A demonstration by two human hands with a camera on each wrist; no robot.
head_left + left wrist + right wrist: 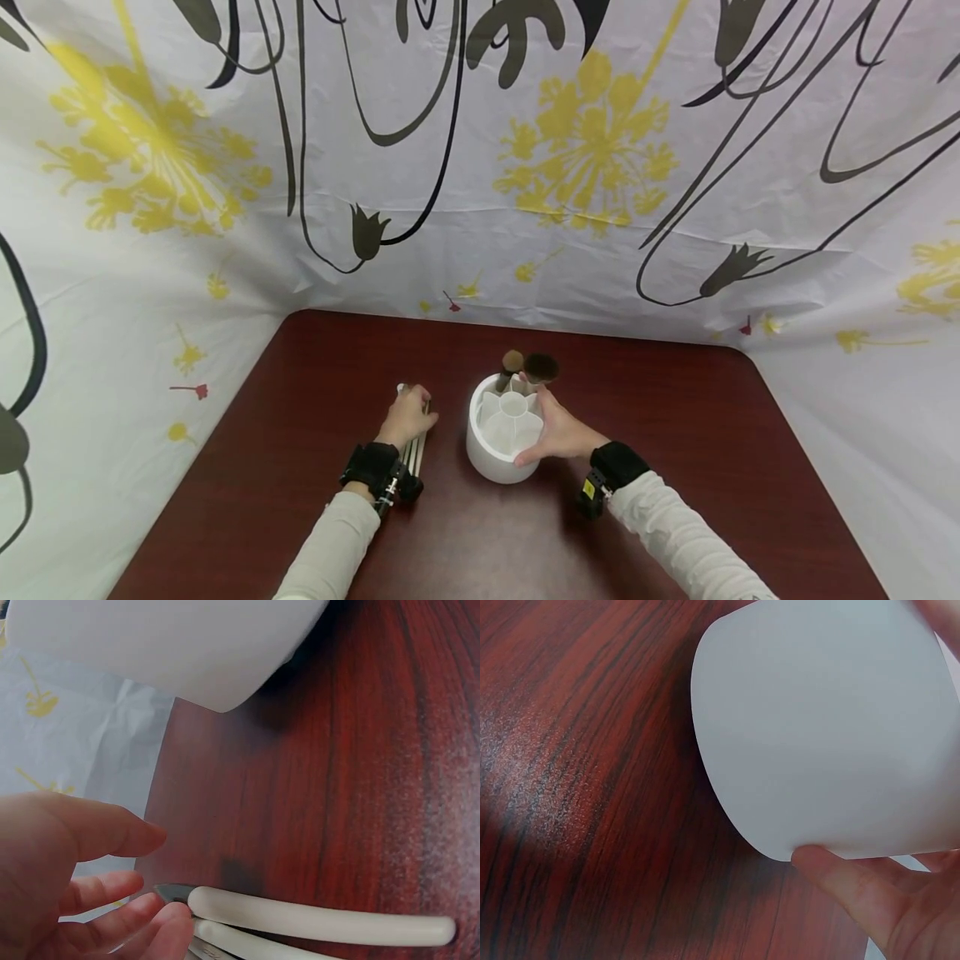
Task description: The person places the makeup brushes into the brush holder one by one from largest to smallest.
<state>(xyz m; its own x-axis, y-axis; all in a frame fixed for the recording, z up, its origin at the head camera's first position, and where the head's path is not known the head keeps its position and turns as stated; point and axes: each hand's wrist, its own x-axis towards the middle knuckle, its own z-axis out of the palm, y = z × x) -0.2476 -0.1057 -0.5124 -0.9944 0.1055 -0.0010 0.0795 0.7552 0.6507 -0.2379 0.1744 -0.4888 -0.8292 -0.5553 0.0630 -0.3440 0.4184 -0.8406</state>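
Observation:
My right hand (564, 429) holds the side of a round white organizer (491, 458) with petal-shaped compartments, its thumb on the near wall and fingers round the far side. A makeup brush with a tan head (513, 361) stands at the organizer's back, and a larger dark brush head (541, 367) shows beside it. To the left, my left hand (407, 415) is over several slim cream-handled tools (417, 454) lying on the table. In the left wrist view, its fingertips are at the metal ends by the cream handle (322, 915), while the thumb stays apart.
The dark red wood-grain table (637, 533) has rounded far corners. White cloth (480, 183) with grey and yellow flower prints hangs behind it and at both sides. Black camera straps (618, 467) wrap both wrists.

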